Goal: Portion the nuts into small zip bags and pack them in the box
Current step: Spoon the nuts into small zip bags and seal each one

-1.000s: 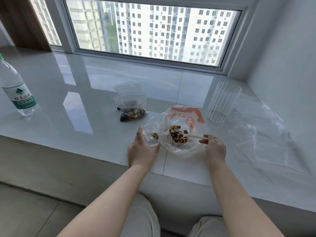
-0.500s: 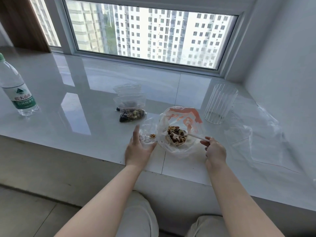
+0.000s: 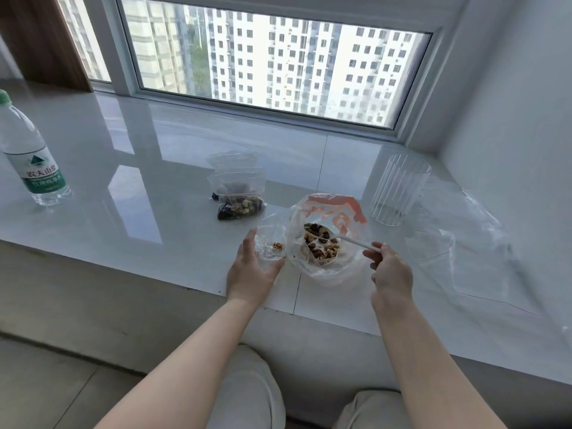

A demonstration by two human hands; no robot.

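Since a second ago, the spoon [image 3: 353,241] dips deeper into the big nut bag [image 3: 328,239], right hand [image 3: 391,269] pinching its handle. Left hand [image 3: 252,267] grips a small zip bag [image 3: 270,239] open, few nuts inside. Far on the counter [image 3: 154,196], one filled bag [image 3: 238,207]. No box visible; packing remains.

White sill [image 3: 161,212]; water bottle [image 3: 31,159], zip bags [image 3: 236,193], clear cup [image 3: 399,190]

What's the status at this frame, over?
Left hand holds small zip bag open. Right hand grips white spoon in big nut bag. Nothing in the way.
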